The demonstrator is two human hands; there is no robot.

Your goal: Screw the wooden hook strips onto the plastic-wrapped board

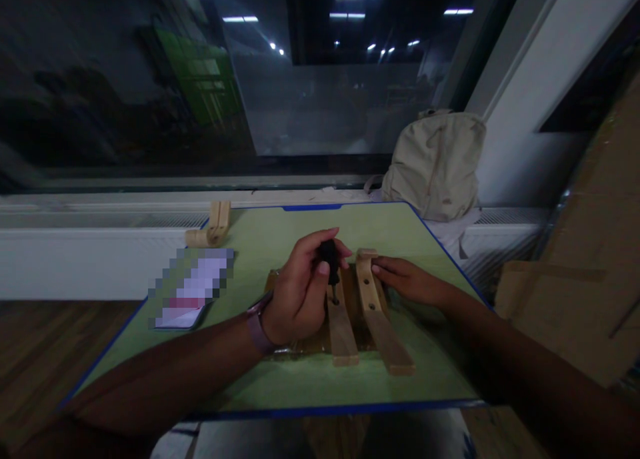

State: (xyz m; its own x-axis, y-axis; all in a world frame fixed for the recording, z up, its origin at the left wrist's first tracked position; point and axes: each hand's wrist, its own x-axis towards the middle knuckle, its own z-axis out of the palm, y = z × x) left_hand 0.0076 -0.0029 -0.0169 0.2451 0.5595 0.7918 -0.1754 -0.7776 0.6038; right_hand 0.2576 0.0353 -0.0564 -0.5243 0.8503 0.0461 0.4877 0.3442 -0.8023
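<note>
Green mat (280, 379): covers the desk, blue-edged.
Backpack (437, 162): just past the mat's far right corner.
Left hand (300, 292): at mat centre, curled tight round the screwdriver (329, 256), wrist bent.
Right hand (407, 279): fingers loose, laid on the right slat (380, 319).
Left slat (343, 329): beside it, mid-mat.
Card (193, 289): mat's left side, face blurred, unreadable.
Screwdriver: upright, black handle, tip down on the left slat.
</note>
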